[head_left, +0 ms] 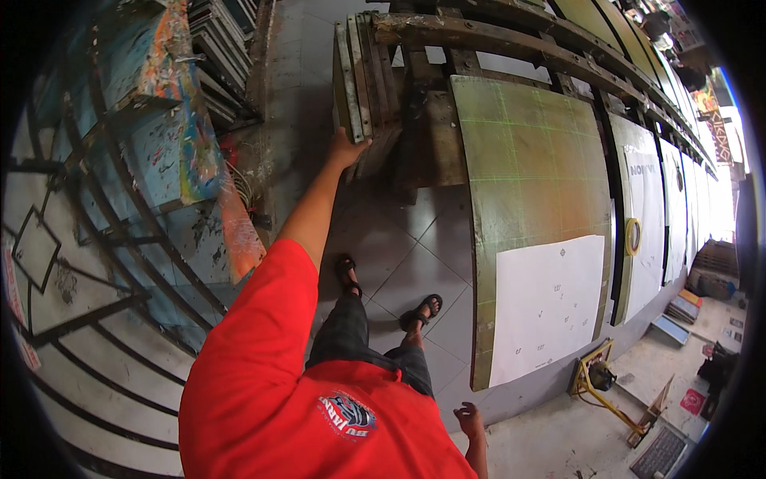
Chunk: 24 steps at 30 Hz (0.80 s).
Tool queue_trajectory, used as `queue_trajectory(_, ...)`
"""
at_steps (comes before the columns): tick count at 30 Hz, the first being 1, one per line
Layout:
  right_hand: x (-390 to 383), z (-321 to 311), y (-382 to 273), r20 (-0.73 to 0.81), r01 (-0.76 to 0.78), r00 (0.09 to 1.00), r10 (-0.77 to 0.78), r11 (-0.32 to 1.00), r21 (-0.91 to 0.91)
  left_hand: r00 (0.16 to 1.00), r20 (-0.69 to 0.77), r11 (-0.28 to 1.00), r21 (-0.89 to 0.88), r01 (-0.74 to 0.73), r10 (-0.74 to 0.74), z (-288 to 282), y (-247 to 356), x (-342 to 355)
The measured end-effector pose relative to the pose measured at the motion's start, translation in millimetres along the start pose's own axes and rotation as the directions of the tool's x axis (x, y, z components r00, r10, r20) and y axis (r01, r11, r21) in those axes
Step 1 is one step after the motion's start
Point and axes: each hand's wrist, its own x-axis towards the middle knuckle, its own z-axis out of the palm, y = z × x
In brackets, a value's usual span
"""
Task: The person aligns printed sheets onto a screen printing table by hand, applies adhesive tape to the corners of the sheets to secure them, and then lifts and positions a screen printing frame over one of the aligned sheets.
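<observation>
Stretched forward, my left hand (349,148) is closed round the near lower end of a flat screen frame (353,88). That frame has pale edges and stands upright in a row with other frames beside a dark metal rack. My right hand (469,417) hangs low by my right side, its fingers loosely bent and apart, with nothing visible in it. Nearest to that hand is a greenish board (535,168) with a green grid of lines. A white printed sheet (546,311) lies on the board's near part.
At left stand a metal grille (120,239) and a paint-stained blue surface (199,231). More frames (219,56) are stacked behind it. Dark metal rails (511,40) cross the top right. A roll of tape (633,236) lies on the board row, and a yellow metal stand (594,375) is at lower right.
</observation>
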Motion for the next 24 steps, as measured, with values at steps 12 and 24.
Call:
queue_trajectory(12,3.9,13.5,-131.6,-0.029,0.05,0.999,-0.045,0.979,0.196,0.995,0.005,0.988,0.117,-0.1,0.1,1.8,-8.6,2.6)
queue_trajectory(24,4.6,31.0,-141.5,0.013,0.001,1.0,-0.004,0.976,0.216,0.976,-0.077,0.916,-0.367,0.162,-0.204,-31.9,-34.2,32.1)
